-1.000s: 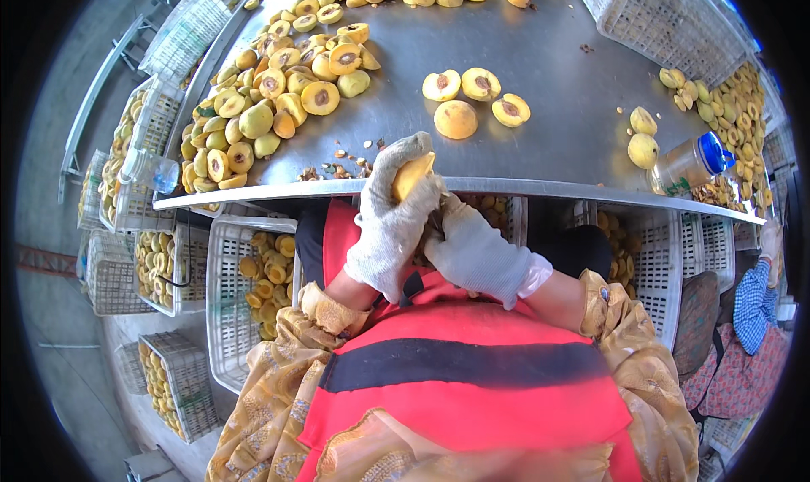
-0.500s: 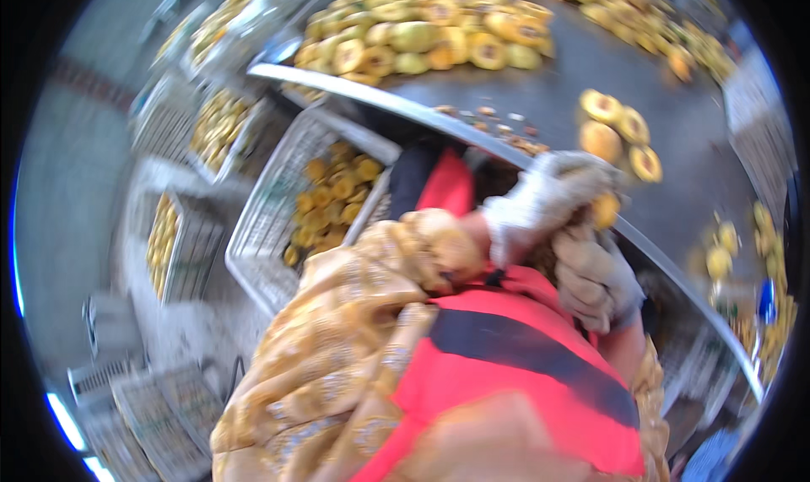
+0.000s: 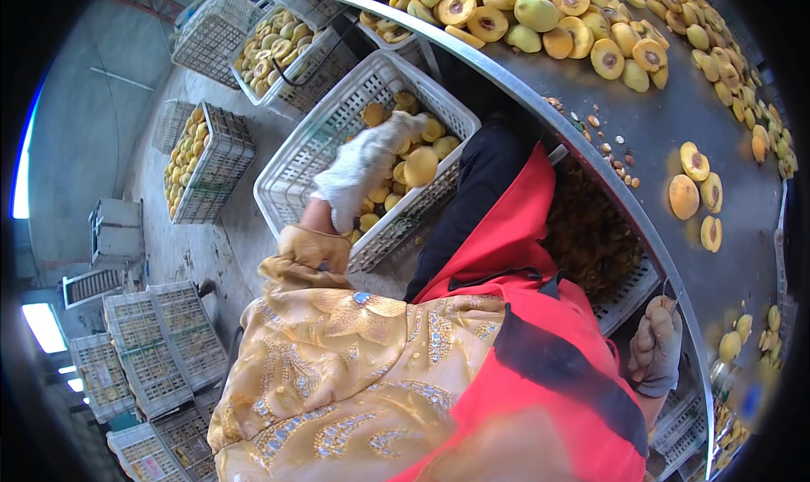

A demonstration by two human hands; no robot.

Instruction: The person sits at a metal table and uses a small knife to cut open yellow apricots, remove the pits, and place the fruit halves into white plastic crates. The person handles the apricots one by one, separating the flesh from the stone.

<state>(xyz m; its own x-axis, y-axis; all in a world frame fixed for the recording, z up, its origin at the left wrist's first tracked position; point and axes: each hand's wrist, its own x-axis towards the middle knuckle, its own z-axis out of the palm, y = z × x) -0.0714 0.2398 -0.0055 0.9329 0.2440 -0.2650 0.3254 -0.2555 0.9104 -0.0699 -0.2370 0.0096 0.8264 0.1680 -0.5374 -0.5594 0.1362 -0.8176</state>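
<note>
My left hand [image 3: 364, 165], in a white glove, reaches over a white plastic crate [image 3: 291, 157] of yellow peach halves [image 3: 369, 220]. Its fingers are stretched out, slightly blurred, and a large, round peach piece [image 3: 419, 167] shows just beside them. I cannot tell whether that piece lies on the pile or is in the air. My right hand [image 3: 656, 347], also gloved, is low by the table's metal edge. Its fingers are curled closed around a thin wire loop tool [image 3: 669, 286], whose loop sticks up; the handle is hidden in the fist.
A dark table [image 3: 607, 115] with a metal rim curves along my right, bearing heaped cut peaches [image 3: 582, 26], a few separate halves [image 3: 711, 192] and scattered pits [image 3: 620, 157]. Filled crates [image 3: 215, 174] stand on the floor at left; stacked crates [image 3: 160, 347] are lower left.
My hands were together at the table edge with a peach piece. The left has swung left over the crate; the right has dropped lower and right. The view has turned left.
</note>
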